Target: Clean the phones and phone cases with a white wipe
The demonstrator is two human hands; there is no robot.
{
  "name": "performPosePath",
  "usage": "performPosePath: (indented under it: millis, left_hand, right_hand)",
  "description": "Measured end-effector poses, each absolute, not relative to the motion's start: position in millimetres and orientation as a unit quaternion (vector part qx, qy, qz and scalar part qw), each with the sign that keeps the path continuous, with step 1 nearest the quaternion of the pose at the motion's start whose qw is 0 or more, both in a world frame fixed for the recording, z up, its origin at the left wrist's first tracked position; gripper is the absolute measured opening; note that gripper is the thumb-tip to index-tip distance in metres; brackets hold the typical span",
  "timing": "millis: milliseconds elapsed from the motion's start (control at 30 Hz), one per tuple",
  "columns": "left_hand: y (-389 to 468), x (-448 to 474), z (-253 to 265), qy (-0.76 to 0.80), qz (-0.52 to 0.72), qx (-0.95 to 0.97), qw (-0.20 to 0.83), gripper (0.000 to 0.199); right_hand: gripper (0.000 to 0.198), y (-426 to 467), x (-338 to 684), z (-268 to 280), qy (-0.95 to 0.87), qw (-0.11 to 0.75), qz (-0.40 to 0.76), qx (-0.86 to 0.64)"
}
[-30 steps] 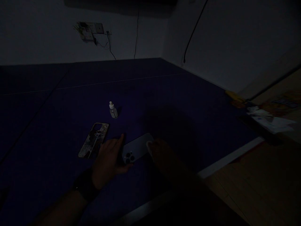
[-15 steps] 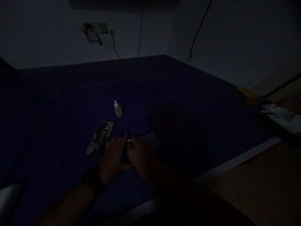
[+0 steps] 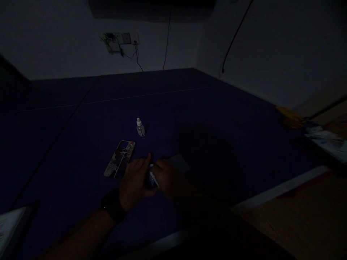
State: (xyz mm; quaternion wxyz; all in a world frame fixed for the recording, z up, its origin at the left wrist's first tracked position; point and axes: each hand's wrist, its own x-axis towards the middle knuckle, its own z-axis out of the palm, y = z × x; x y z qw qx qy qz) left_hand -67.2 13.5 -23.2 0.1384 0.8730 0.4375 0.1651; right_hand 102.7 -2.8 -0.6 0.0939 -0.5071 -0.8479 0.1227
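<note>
In the dim head view, my left hand (image 3: pixel 135 180), with a dark watch (image 3: pixel 114 206) on its wrist, is closed around the edges of a dark, flat object (image 3: pixel 152 180) that looks like a phone. Most of it is hidden. My right hand (image 3: pixel 166 177) presses against its face, pinching a thin white piece like a wipe (image 3: pixel 154 177). A patterned phone case (image 3: pixel 120 159) lies just left of my left hand. Behind it stands a small dropper bottle (image 3: pixel 141 129) with a white top. Partly behind my right hand lies a pale, rounded rectangular sheet (image 3: pixel 179 163).
The dark blue surface (image 3: pixel 108 115) reaches to the walls, with a pale front edge (image 3: pixel 287 187). Sockets with cords (image 3: pixel 116 41) are on the back wall. A pale-topped object (image 3: pixel 13 227) sits at lower left, and cluttered items (image 3: pixel 322 135) lie at far right.
My right hand has shifted slightly over the dark object, and more of the white piece now shows below its fingers. The whole view has moved a little.
</note>
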Motion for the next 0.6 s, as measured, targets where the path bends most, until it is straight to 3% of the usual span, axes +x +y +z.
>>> performPosePath:
  millis: [100, 233, 467, 600]
  left_hand:
    - [13, -67, -21, 0.45, 0.144, 0.869, 0.149, 0.114]
    - [13, -66, -17, 0.455, 0.131, 0.868, 0.15, 0.113]
    - [15, -66, -25, 0.441, 0.164, 0.871, 0.143, 0.111]
    - [15, -66, -25, 0.434, 0.173, 0.874, 0.135, 0.108]
  right_hand:
    - [0.009, -4, 88, -8, -0.888, 0.155, 0.11, -0.418]
    - [0.01, -5, 112, -9, -0.932, 0.15, 0.148, -0.293]
    - [0.018, -17, 183, -24, -0.876, 0.167, 0.146, -0.429]
    - [0.018, -25, 178, -32, -0.88, 0.189, 0.134, -0.415]
